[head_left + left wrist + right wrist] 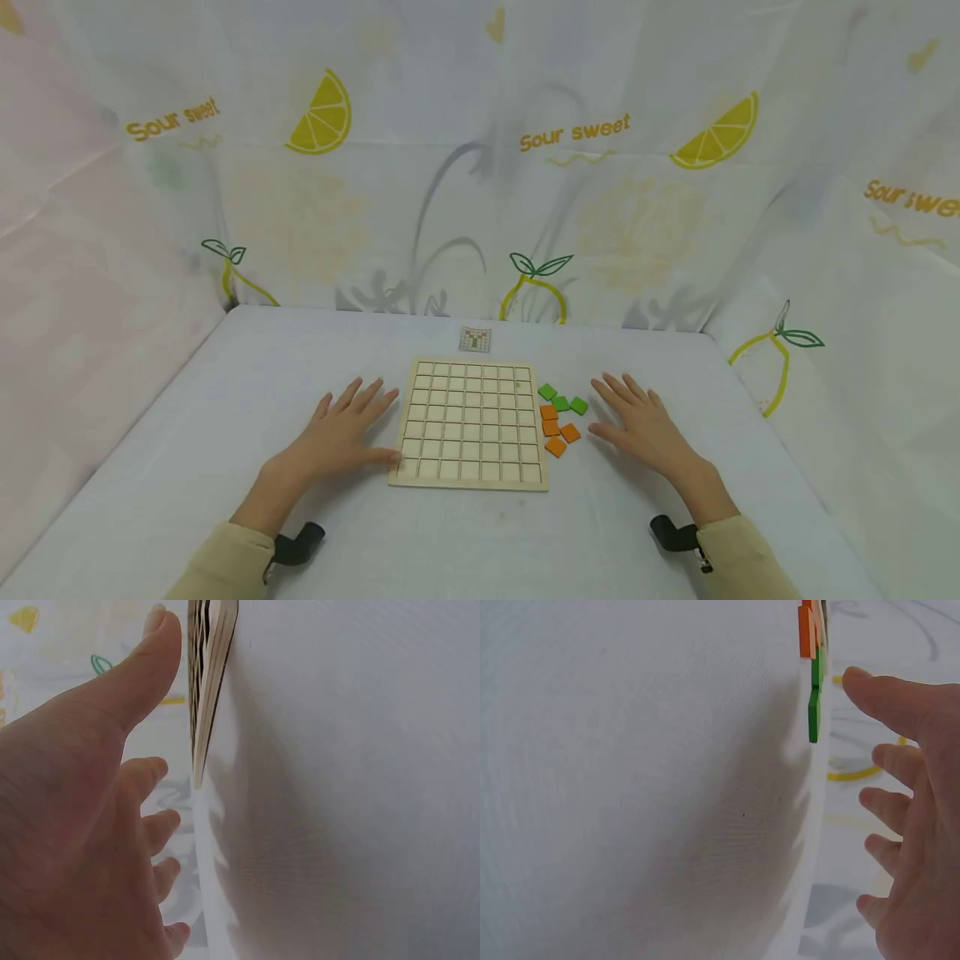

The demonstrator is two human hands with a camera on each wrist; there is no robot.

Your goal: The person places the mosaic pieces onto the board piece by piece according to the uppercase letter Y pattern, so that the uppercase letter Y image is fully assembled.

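A square wooden grid board (471, 425) lies flat in the middle of the table. Beside its right edge lie several orange square tiles (570, 432), with green square tiles (547, 392) just behind them. My left hand (337, 437) is held over the table at the board's left side, fingers spread, thumb close to the board's lower left edge. To the right of the tiles hovers my right hand (645, 425), fingers spread and holding nothing. The left wrist view shows a gap between that hand (97, 795) and the tabletop; the right wrist view shows the same for the other (915, 795).
A small pattern card (475, 339) with a printed grid lies behind the board. White cloth covers the table (360, 542). A curtain (405, 200) with lemon prints hangs at the back and sides. Each wrist carries a black camera mount (298, 546).
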